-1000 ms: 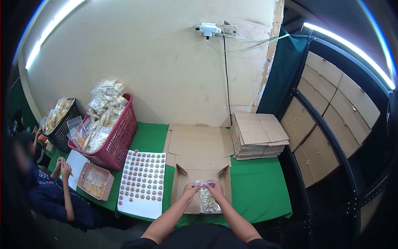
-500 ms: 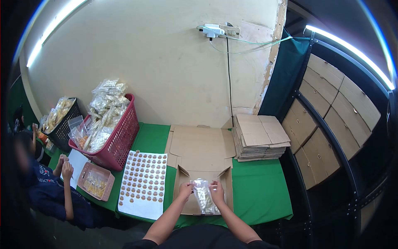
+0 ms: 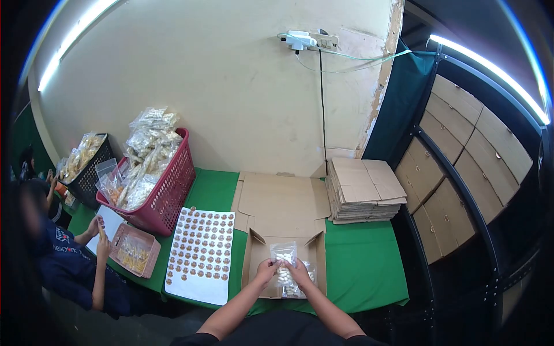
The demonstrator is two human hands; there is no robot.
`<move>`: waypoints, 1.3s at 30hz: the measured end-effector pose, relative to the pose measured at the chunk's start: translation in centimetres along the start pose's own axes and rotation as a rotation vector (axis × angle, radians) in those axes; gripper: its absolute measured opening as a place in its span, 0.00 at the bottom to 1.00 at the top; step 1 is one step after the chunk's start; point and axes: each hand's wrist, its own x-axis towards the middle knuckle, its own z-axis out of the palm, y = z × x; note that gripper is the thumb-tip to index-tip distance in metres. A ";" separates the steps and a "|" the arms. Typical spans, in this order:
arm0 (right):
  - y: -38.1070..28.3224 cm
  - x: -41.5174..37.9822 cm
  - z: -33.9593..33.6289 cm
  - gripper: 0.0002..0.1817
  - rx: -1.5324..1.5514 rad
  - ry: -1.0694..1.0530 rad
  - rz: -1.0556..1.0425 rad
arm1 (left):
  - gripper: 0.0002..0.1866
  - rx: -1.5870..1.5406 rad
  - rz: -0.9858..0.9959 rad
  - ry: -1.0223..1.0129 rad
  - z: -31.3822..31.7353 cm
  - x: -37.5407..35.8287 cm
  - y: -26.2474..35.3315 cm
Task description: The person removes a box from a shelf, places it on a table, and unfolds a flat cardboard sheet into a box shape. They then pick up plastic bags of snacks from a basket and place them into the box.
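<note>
An open cardboard box (image 3: 252,271) stands on the green cloth in front of me, its lid folded back toward the wall. Over the box, my left hand (image 3: 266,273) pinches one side of a clear plastic bag (image 3: 284,251) with white pieces in it. My right hand (image 3: 299,273) grips the other side of that bag, close to the left one. Another clear bag of white pieces (image 3: 294,291) lies beneath, in the near right part of the box. To the left of the box is a white sheet (image 3: 199,291) bearing rows of round stickers.
A stack of flat cardboard (image 3: 366,187) is at the back right. Bags fill a red basket (image 3: 167,199) and a black basket (image 3: 92,180). At the left, a co-worker (image 3: 69,259) is beside a pink tray (image 3: 154,256). Boxes (image 3: 450,213) line the right-hand rack.
My hands have moved closer together and lower on the bag, which is now more upright between them. The co-worker's hands have shifted slightly.
</note>
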 end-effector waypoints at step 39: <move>3.9 6.4 -5.8 0.18 -0.995 -0.250 -0.246 | 0.18 0.540 -0.124 0.181 -3.4 2.7 -9.3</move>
